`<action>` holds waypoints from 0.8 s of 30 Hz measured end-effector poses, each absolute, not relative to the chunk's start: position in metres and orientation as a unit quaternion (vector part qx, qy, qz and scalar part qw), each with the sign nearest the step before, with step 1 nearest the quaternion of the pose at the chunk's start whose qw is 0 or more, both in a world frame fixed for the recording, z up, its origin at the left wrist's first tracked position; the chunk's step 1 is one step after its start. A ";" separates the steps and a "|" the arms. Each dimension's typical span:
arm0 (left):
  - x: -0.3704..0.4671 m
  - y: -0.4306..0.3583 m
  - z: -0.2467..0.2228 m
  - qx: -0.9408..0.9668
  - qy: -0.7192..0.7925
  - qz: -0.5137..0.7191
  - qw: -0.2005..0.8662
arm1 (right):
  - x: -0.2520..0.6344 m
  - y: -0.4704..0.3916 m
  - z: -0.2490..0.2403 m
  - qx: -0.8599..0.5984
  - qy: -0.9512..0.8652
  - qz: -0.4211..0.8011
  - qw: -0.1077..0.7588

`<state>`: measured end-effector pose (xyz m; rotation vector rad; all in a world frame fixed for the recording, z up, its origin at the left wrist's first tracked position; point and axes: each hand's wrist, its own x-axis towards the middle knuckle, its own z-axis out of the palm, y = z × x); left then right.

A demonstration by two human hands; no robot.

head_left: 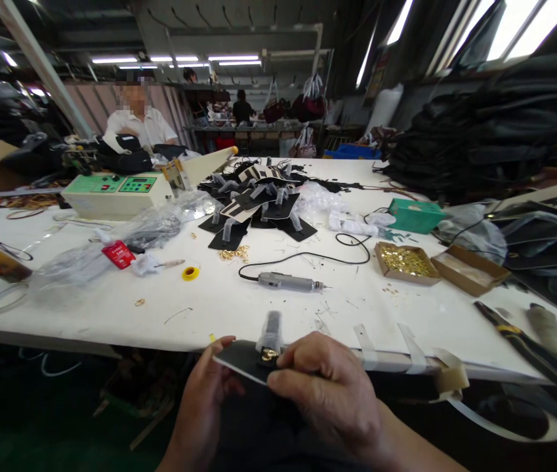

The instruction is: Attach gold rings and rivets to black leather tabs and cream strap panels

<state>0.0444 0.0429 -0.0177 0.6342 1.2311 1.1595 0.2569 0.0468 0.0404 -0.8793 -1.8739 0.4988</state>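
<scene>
At the front edge of the table, my left hand [203, 400] holds a black panel with a pale edge [245, 359] between thumb and fingers. My right hand [330, 387] is closed at the panel's right side, thumb and forefinger beside a small gold metal fitting [269, 354]. A strap wrapped in clear plastic [273, 330] stands up from the panel behind the fitting. What exactly the right fingertips pinch is hidden. On the table beyond lies a grey electric screwdriver [290, 282] with a black cord.
A pile of black panels [278, 203] lies mid-table, with gold fittings [233, 254] before it. A box of gold pieces [405, 261] stands right, near long-handled pliers [529, 347]. Yellow tape [190, 273] and a control machine [118, 195] are left. A person [139, 121] sits across.
</scene>
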 end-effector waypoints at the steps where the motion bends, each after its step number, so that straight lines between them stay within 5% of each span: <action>1: 0.044 0.038 -0.013 0.219 0.479 0.488 0.696 | 0.253 0.041 0.037 -0.353 -0.770 0.216 0.486; 4: 0.045 0.026 -0.004 0.114 0.389 0.440 0.801 | 0.249 0.033 0.029 -0.301 -0.786 0.221 0.492; 13: 0.050 0.004 0.015 0.125 0.405 0.389 0.818 | 0.277 0.026 0.023 -0.222 -0.866 0.164 0.418; 24: 0.064 -0.002 0.022 0.454 0.548 0.419 0.564 | 0.261 0.027 0.014 -0.451 -0.744 0.201 0.451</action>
